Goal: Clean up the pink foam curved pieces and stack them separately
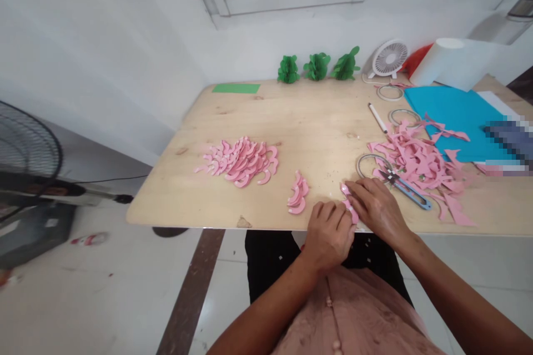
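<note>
A curved pink paper piece (351, 209) with small white patches lies near the table's front edge, between my hands. My left hand (332, 233) has its fingers curled together over the lower end of the piece. At the upper end, the closed fingers of my right hand (375, 206) press on it, and they cover part of it. Just left of my hands sits a small stack of similar pink crescents (298, 194). A bigger heap of such wavy crescents (241, 160) is spread farther left. Blue-handled snips (406, 189) rest beside my right hand.
Pink paper scraps (425, 155) and tape rolls (373, 162) crowd the right side near a white pen (377, 118) and blue sheets (449, 116). Three green paper figures (317, 67) and a small white fan (389, 59) stand along the wall. A green strip (236, 89) lies back left.
</note>
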`<state>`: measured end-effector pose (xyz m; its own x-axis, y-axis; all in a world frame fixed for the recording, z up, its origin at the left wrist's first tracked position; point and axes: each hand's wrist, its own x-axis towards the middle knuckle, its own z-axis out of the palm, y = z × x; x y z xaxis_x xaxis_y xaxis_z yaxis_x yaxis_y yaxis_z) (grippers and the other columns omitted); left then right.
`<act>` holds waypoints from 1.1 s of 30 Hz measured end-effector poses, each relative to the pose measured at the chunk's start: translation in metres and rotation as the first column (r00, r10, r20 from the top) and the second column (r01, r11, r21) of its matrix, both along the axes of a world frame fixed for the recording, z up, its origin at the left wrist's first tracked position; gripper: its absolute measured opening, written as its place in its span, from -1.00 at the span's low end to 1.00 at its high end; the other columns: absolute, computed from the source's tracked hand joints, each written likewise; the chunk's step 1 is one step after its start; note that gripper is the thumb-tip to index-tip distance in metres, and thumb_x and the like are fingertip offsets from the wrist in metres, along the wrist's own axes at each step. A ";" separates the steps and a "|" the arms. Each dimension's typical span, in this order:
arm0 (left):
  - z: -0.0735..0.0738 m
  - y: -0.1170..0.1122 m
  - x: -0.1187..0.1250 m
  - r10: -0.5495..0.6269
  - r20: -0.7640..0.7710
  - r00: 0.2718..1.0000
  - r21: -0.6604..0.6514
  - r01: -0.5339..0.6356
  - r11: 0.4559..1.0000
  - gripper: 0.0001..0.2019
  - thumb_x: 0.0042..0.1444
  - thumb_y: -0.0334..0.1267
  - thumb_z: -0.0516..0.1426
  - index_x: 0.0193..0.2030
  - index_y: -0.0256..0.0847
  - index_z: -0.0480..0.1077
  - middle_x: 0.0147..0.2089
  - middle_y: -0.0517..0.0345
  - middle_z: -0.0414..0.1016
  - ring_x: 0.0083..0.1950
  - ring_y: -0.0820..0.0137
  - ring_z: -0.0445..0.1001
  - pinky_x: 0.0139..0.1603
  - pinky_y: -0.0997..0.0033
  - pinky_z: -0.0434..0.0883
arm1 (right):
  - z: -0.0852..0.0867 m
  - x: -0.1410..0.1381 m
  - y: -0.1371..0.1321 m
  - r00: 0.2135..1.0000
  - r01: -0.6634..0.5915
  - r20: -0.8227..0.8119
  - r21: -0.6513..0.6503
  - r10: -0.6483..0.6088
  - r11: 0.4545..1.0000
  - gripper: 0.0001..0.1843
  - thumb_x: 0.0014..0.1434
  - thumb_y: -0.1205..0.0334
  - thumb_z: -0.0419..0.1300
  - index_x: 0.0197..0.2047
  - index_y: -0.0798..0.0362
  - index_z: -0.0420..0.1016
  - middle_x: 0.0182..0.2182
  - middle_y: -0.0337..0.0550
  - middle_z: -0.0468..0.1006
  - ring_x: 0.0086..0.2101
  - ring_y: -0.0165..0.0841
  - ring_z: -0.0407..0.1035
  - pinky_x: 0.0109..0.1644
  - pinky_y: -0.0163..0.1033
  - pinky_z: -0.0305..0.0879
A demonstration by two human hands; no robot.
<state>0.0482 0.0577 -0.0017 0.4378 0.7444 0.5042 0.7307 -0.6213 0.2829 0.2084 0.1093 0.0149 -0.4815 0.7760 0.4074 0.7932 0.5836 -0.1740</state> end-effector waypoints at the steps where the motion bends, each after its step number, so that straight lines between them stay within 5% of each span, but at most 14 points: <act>1: 0.000 0.000 0.000 -0.001 0.002 1.000 -0.001 0.001 1.000 -0.82 0.19 -0.31 0.04 -0.15 -0.31 0.40 -0.11 -0.04 0.51 -0.11 0.21 0.39 -0.09 0.14 0.28 | -0.001 0.000 0.000 1.000 0.000 0.002 -0.001 0.000 1.000 -0.73 0.29 0.30 0.05 0.01 0.17 0.44 -0.26 0.03 0.51 -0.22 -0.16 0.35 -0.10 -0.09 0.26; 6: 0.000 0.000 0.001 0.009 0.005 1.000 0.008 -0.009 1.000 -0.83 0.19 -0.32 0.03 -0.16 -0.29 0.41 -0.09 -0.07 0.51 -0.11 0.22 0.40 -0.10 0.14 0.29 | -0.002 0.000 0.001 0.999 0.014 -0.028 -0.006 -0.015 1.000 -0.71 0.29 0.29 0.05 0.04 0.18 0.36 -0.24 0.04 0.51 -0.20 -0.14 0.35 -0.13 -0.09 0.25; 13: -0.001 0.000 0.000 0.002 0.007 1.000 0.014 -0.002 1.000 -0.83 0.18 -0.32 0.04 -0.16 -0.30 0.41 -0.09 -0.06 0.51 -0.11 0.21 0.39 -0.11 0.14 0.29 | 0.001 -0.001 0.000 1.000 0.008 -0.020 -0.050 -0.009 0.999 -0.83 0.30 0.27 0.03 -0.26 0.10 0.42 -0.37 -0.05 0.47 -0.31 -0.21 0.30 -0.16 -0.13 0.22; 33: -0.001 -0.001 0.000 0.007 0.005 1.000 -0.002 -0.007 1.000 -0.81 0.19 -0.32 0.03 -0.15 -0.30 0.42 -0.06 -0.07 0.51 -0.10 0.20 0.39 -0.09 0.13 0.30 | -0.001 0.004 0.003 0.998 -0.037 -0.051 -0.060 0.034 0.997 -0.78 0.29 0.31 0.04 -0.13 0.07 0.52 -0.28 -0.01 0.49 -0.26 -0.20 0.32 -0.20 -0.12 0.24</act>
